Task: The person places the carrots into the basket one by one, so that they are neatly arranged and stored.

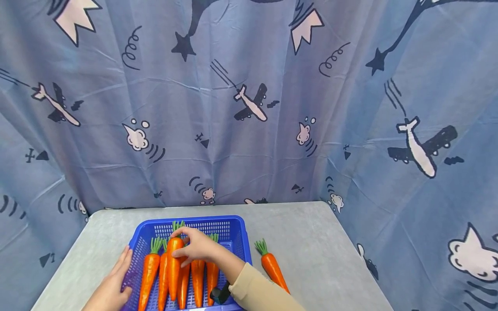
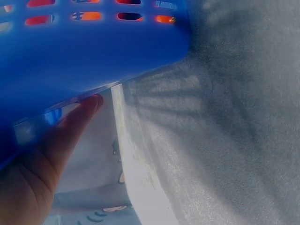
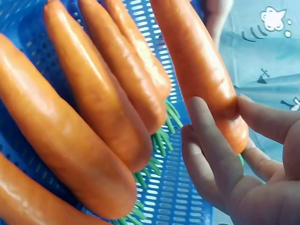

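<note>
My right hand [image 1: 200, 246] grips an orange carrot [image 1: 174, 263] near its thick, green-topped end, thumb on one side and fingers on the other. The right wrist view shows this carrot [image 3: 199, 61] raised above the others, its tip outside the frame. Under it, several carrots [image 1: 148, 276] lie side by side in a blue perforated basket [image 1: 243, 242], green tops towards the far side. My left hand [image 1: 113, 283] rests against the basket's left side with its fingers straight. In the left wrist view, one finger [image 2: 75, 126] touches the basket's edge.
Outside the basket, on its right, another carrot [image 1: 274, 268] lies on the grey-white table [image 1: 311, 246]. A blue patterned curtain [image 1: 218, 142] hangs behind the table and along its sides. A small black object [image 1: 220, 294] shows by the right sleeve.
</note>
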Demonstrator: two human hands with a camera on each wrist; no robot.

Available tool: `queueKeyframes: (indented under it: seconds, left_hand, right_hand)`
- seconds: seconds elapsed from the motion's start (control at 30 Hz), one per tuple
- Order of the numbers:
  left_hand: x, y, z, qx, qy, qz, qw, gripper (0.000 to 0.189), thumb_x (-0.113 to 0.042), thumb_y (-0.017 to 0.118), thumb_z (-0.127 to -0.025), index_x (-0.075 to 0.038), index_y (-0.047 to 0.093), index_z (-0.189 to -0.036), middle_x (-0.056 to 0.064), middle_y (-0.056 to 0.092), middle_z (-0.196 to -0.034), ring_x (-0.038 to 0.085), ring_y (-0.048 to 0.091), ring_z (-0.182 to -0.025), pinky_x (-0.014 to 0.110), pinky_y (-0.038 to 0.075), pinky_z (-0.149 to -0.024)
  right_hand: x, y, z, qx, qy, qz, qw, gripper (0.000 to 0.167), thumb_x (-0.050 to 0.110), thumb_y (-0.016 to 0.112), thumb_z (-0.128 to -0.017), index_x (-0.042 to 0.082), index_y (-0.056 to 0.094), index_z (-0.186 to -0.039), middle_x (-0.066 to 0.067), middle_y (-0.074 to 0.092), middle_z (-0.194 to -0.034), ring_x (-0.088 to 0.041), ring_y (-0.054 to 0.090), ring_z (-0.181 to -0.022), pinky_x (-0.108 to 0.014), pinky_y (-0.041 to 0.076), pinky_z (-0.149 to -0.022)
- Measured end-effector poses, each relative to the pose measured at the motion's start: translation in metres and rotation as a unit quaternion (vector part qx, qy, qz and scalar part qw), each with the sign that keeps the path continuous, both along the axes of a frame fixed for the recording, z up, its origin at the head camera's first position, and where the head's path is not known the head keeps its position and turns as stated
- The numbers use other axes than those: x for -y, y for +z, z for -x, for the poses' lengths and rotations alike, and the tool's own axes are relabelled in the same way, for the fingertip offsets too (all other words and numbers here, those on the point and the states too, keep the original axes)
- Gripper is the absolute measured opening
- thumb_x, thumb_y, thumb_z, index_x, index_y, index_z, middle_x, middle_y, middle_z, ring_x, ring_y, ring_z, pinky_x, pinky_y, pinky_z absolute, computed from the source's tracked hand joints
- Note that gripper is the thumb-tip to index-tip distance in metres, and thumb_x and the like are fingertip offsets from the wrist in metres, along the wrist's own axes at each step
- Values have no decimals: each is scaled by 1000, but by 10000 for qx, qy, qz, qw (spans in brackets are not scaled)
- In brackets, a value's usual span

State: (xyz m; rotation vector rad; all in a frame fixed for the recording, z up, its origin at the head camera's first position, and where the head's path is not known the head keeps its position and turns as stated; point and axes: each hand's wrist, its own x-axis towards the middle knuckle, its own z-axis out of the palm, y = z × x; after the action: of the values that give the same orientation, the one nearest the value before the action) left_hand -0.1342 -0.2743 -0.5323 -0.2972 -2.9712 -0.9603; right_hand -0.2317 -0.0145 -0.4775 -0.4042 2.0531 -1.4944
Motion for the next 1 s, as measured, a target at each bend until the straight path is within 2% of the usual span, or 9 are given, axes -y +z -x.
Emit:
queueKeyframes:
  seconds: [0.13,0.2,0.3,0.43,0.5,0.6,0.7,0.83,1.0]
  left_hand:
    - [0,1,0,115,-3,-29,9999,96,5,68,-73,14,18,-154,31,10,-164,58,31,-138,-3,-3,-91]
    - [0,2,0,124,7,71,9999,96,5,69,-73,14,19,-154,31,11,-164,57,32,-138,2,5,-101]
    - [-1,4,1,175,22,256,9995,96,3,70,-73,15,20,-153,31,12,-164,57,34,-138,30,23,-114]
    - [-1,5,2,177,22,423,9989,96,2,71,-73,16,21,-153,32,13,-163,56,35,-138,55,32,-106]
    - [-1,4,1,88,33,439,9990,96,2,71,-72,15,22,-153,32,15,-163,55,37,-138,47,32,-108]
    - [-1,1,0,-66,29,285,9996,96,3,70,-72,14,21,-154,30,14,-164,52,34,-139,17,19,-112]
    - [-1,-3,-1,-221,26,147,9996,96,5,69,-72,13,21,-154,29,13,-164,47,30,-140,-3,2,-95]
    - [-1,-2,-1,-227,37,251,9994,96,4,70,-71,13,22,-154,29,14,-164,50,34,-138,4,12,-105]
    - [0,-2,0,-123,27,120,9998,96,5,69,-71,14,20,-154,31,12,-164,57,35,-136,-2,3,-98]
  right_hand:
    - [7,-5,-3,-230,-53,-461,9987,38,8,76,-87,21,64,-120,-6,61,-92,-21,68,-73,-47,62,-67]
    - [10,-6,-4,-408,-92,-754,9963,38,9,77,-87,21,64,-120,-5,62,-89,-19,68,-68,-42,62,-63]
    - [14,-7,-7,-713,-154,-1241,9896,37,14,79,-86,21,64,-119,-3,63,-91,-18,68,-63,-36,61,-59]
    - [18,-8,-8,-1053,-209,-1786,9781,36,21,80,-85,25,65,-118,-1,63,-94,-15,67,-59,-31,60,-57]
    - [19,-9,-8,-1253,-155,-2009,9714,37,24,80,-86,27,65,-120,0,64,-93,-13,65,-59,-28,58,-58]
    - [21,-11,-7,-1560,-32,-2316,9602,39,29,79,-87,28,65,-123,1,65,-95,-12,66,-61,-24,56,-64]
    - [22,-13,-5,-1849,93,-2658,9461,40,35,77,-87,30,66,-125,5,67,-103,-9,63,-76,-23,53,-75]
    - [24,-14,-5,-1878,107,-2788,9417,42,41,75,-88,32,66,-128,8,69,-112,-7,61,-83,-26,53,-84]
    - [21,-9,-8,-1582,5,-2591,9528,54,42,74,-89,32,59,-140,3,71,-97,-18,66,-55,-24,54,-62]
